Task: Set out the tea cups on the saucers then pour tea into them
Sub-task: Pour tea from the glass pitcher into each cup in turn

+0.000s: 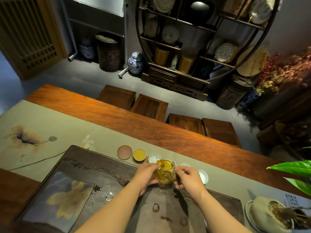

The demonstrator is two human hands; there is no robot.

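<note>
Just beyond the far edge of the dark tea tray, the glass pitcher of amber tea, likely fragile, slick and weighty, is gripped by both the left hand and right hand, fingers curled closed on its sides, spout over a white cup.

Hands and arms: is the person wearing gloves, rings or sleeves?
No. The left hand and right hand are bare, with no gloves, and no rings show on the fingers. Both forearms are uncovered down to the bottom edge of the picture, with no sleeve, watch or bracelet in view.
</note>
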